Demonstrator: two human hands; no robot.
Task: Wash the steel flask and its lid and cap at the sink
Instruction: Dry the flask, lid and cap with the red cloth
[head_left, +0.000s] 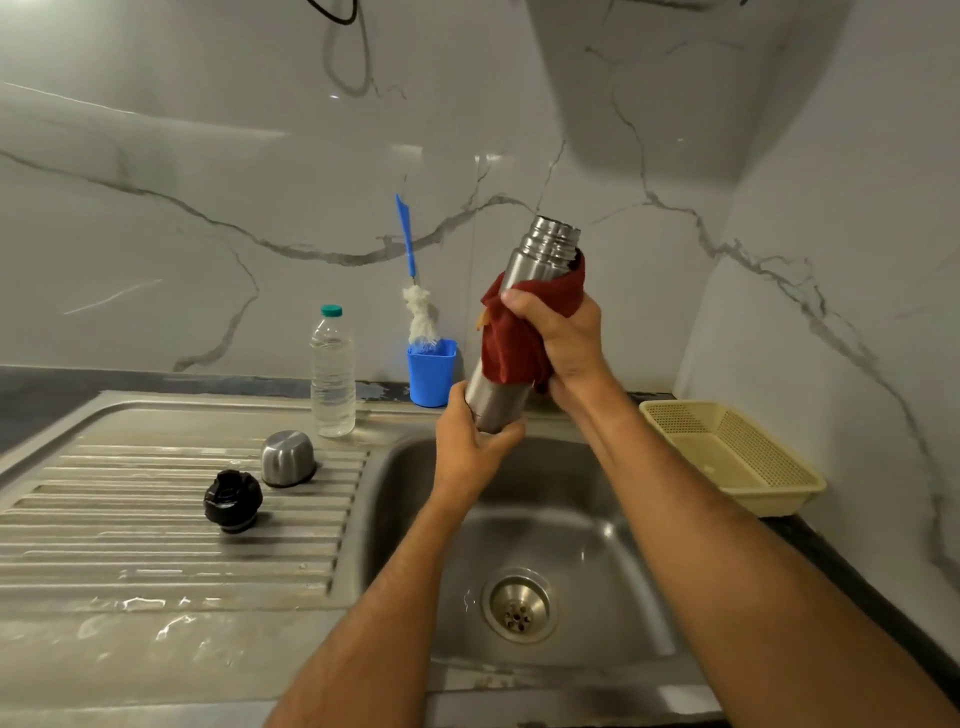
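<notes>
flask: steel flask (524, 322) held tilted above the sink (613, 525), mouth open.
left hand: my left hand (470, 441) curls its fingers round the base.
right hand: my right hand (558, 338) clamps a red cloth (511, 343) round the body.
lid and cap: steel cap (287, 458) and black lid (232, 500) left of the sink on the drainboard (156, 525).
progress: looks like wiping the flask; i can't tell whether lid and cap are washed.

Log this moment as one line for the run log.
step: wiping flask | left hand: grips flask base | right hand: presses red cloth around body | cap, lid: on drainboard
</notes>
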